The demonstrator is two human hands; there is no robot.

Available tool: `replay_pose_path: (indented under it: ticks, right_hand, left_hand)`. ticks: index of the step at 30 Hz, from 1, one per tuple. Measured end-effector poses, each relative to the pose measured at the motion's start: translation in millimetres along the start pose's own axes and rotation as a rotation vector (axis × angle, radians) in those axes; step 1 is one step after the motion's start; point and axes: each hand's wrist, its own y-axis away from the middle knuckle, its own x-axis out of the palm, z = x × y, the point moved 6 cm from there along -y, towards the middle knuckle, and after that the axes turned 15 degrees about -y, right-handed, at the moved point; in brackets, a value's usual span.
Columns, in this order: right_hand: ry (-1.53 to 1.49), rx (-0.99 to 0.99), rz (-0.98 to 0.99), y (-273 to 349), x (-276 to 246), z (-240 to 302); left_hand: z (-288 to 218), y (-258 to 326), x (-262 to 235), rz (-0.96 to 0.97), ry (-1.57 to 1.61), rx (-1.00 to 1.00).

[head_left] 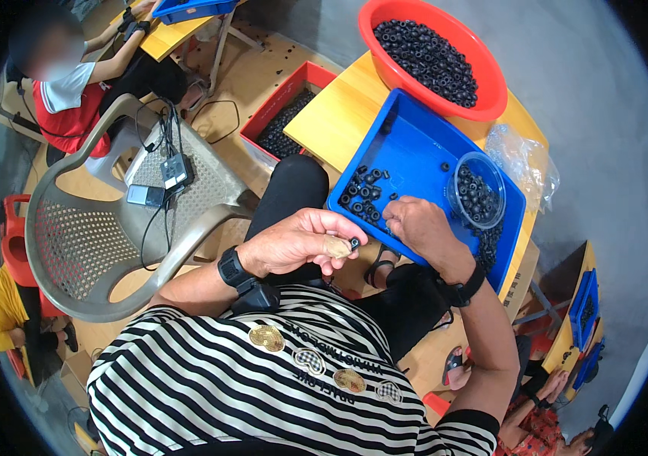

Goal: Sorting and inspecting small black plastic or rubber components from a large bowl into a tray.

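Note:
My left hand (301, 242) pinches a small black ring-shaped part (354, 243) between thumb and fingers, just off the near edge of the blue tray (408, 144). A tan wrap (337, 246) covers the thumb. Over that same edge of the tray, my right hand (423, 226) has its fingers curled together; what they hold, if anything, is hidden. Loose black parts (362, 190) lie in the tray beside these fingers. A clear round tub (455, 190) with more black parts stands at the tray's right side, and others are heaped along the tray's right end.
Behind the tray, a red basin (495, 99) full of black parts stands on the yellow table (324, 121). Crumpled clear plastic (525, 163) lies at right. A red box (263, 121) of parts is on the floor. A grey chair (73, 258) holds devices and cables. Other people sit nearby.

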Motion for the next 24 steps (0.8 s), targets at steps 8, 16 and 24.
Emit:
replay_pose_path:
  ticks: [8,16,24]
  right_hand:
    - [0.034,0.024,0.05,0,-1,2]
    - [-0.678,0.14,-0.319,32,-41,38]
    - [-1.229,-0.059,-0.379,48,-31,66]
  left_hand:
    - [-6,-2,-1,-0.072,-0.104,0.045]
    - [-19,-11,10,-0.076,-0.142,0.112]
    - [-25,-18,25,-0.068,-0.14,0.147]
